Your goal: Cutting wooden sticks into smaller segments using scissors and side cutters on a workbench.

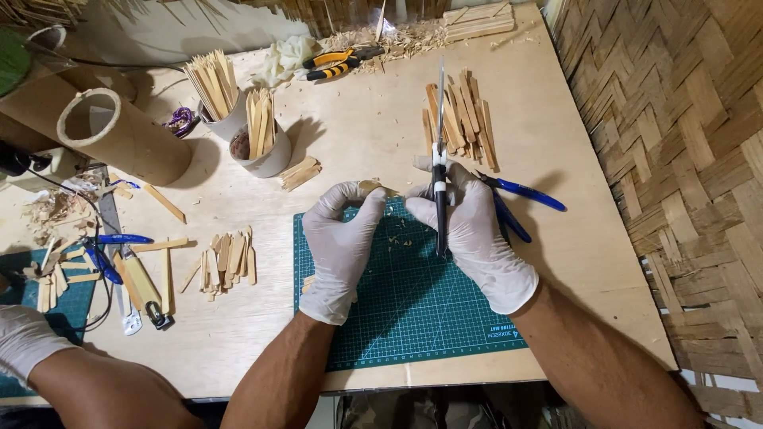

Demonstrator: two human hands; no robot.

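— What is the person at the bench doing with those white-gloved hands?

— The right hand [477, 226] is gripping a long, thin black-handled blade tool [439, 171], fingers wrapped tight about the handle, the metal tip pointing to the far side. The left hand [343, 238] is pinching a small pale sliver of bamboo [371, 187] between thumb and forefinger, right beside the tool's handle.

— Where is that sliver sitting?

— It is being held just above the far edge of the green cutting mat [413, 310], near the middle of the wooden table [358, 127]. Small shavings are lying on the mat under the hands.

— And around them?

— Blue-handled pliers [517, 199] are lying just right of the right hand. A heap of bamboo strips [461, 119] is resting beyond the hands. To the far left, two white cups [246, 131] are holding upright strips, and a thick bamboo tube [119, 135] is lying further left. Yellow-handled pliers [338, 62] are at the far edge.

— Anyone else?

— Another person's gloved hand [24, 342] is showing at the near left corner; I cannot tell how its fingers are set.
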